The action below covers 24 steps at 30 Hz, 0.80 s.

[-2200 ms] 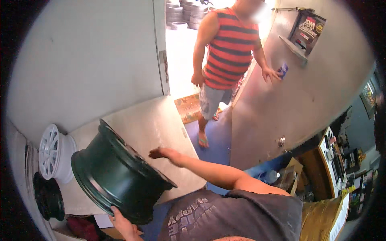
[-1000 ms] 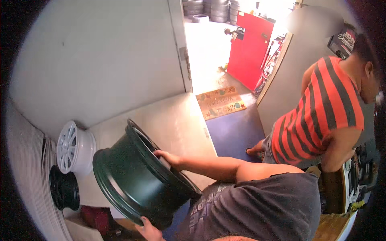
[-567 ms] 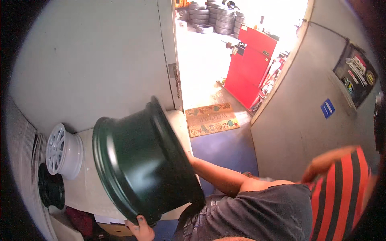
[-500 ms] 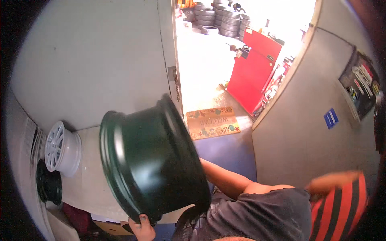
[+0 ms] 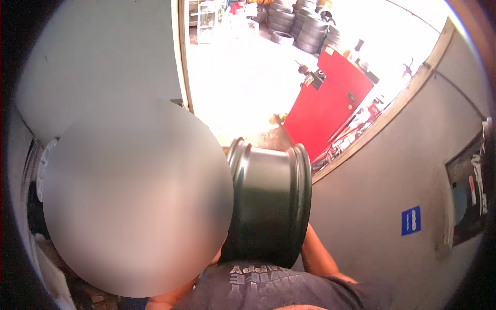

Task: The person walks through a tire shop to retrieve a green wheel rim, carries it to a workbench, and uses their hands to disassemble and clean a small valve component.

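Note:
A dark green wheel rim [image 5: 266, 201] is held up in front of my body, before the open doorway, with its barrel facing me. My right forearm [image 5: 320, 250] reaches up along its right side, and that hand is hidden behind the rim. My left forearm [image 5: 168, 297] enters at lower left beside a large blurred round patch, which covers most of that hand and the area around it. At the far left, parts of a white rim [image 5: 45, 160] and a black rim [image 5: 36, 212] show past the blur.
The doorway frame [image 5: 434, 57] opens onto a bright area with stacked tyres [image 5: 310, 33] and a red cabinet [image 5: 328, 103]. A grey wall [image 5: 372, 196] on the right bears a blue sticker [image 5: 411, 221] and a framed opening or board [image 5: 465, 186].
The green rim has moved right from over the table to in front of the doorway and turned. My view has shifted too. The person in the striped shirt is no longer visible.

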Each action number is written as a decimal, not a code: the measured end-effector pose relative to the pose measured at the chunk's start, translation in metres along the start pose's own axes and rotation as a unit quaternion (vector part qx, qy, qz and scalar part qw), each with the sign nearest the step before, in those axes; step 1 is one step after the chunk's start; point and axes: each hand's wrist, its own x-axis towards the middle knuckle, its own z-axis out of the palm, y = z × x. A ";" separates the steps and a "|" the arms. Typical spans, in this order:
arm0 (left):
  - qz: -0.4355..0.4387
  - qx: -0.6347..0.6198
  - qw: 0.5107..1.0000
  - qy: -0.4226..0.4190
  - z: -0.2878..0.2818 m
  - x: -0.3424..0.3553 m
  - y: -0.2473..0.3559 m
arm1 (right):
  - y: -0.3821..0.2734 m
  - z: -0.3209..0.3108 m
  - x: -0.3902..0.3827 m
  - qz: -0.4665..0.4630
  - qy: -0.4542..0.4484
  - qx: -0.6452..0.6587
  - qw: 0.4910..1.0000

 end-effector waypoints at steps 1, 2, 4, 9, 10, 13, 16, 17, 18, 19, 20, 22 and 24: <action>-0.055 -0.006 0.997 -0.047 0.003 0.021 0.004 | -0.010 -0.010 0.005 -0.009 0.014 0.002 1.000; -0.006 0.027 0.998 -0.053 0.013 0.041 0.011 | -0.021 -0.019 0.011 -0.016 0.025 0.003 1.000; 0.017 0.008 0.997 -0.076 0.030 0.078 0.020 | -0.041 -0.032 0.023 -0.027 0.046 0.006 0.999; -0.060 -0.116 0.982 -0.135 0.045 0.198 0.020 | -0.100 -0.032 0.096 -0.052 0.062 0.000 0.997; -0.029 -0.156 0.976 -0.152 0.048 0.229 0.019 | -0.115 -0.027 0.120 -0.057 0.060 -0.002 0.997; -0.076 -0.201 0.962 -0.169 0.056 0.333 -0.003 | -0.163 -0.010 0.193 -0.076 0.062 -0.005 0.995; -0.080 -0.193 0.962 -0.177 0.064 0.427 0.029 | -0.210 0.013 0.256 -0.085 0.063 -0.005 0.994; -0.084 -0.165 0.965 -0.187 0.064 0.454 0.038 | -0.227 0.023 0.279 -0.095 0.061 -0.007 0.994; -0.106 -0.160 0.961 -0.199 0.061 0.482 0.050 | -0.244 0.033 0.300 -0.101 0.058 -0.005 0.993; -0.107 -0.157 0.961 -0.202 0.062 0.502 0.058 | -0.256 0.042 0.316 -0.103 0.060 -0.005 0.993; -0.098 -0.179 0.957 -0.206 0.065 0.520 0.065 | -0.268 0.050 0.328 -0.104 0.060 -0.005 0.993; -0.087 -0.195 0.954 -0.209 0.060 0.559 0.073 | -0.292 0.066 0.356 -0.099 0.056 -0.006 0.994; -0.088 -0.104 0.969 -0.205 0.053 0.599 0.079 | -0.311 0.079 0.385 -0.096 0.056 -0.006 0.994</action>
